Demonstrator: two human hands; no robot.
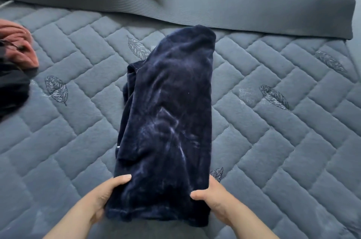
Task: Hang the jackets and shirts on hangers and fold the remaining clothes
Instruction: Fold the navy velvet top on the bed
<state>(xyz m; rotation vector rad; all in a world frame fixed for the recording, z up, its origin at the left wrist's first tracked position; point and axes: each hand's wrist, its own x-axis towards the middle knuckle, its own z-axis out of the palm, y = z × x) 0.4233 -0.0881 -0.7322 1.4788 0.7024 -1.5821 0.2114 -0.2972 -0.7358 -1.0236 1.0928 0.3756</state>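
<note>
1. Grip state: my left grip (98,198) is curled on the near-left corner of the navy velour garment (168,111), thumb on top. My right grip (214,197) holds the near-right corner the same way.
2. Location: the garment lies long and narrow on the quilted bed cover (273,141). Its far end is just short of the ribbed grey mat (195,0).
3. Risk, layer slip: the left edge shows loose, stepped layers. In my judgement, the plush pile lets them slide, so a fold would come out crooked.
4. Risk, uneven lift: if one grip leads, the near end skews off the centre line.
5. Risk, trapped bulk: creases across the middle may lock in as a lump.
6. Risk, mixing: the rust-pink garment (17,47) and black garment (11,86) lie well apart at the left, so I rate this low.
</note>
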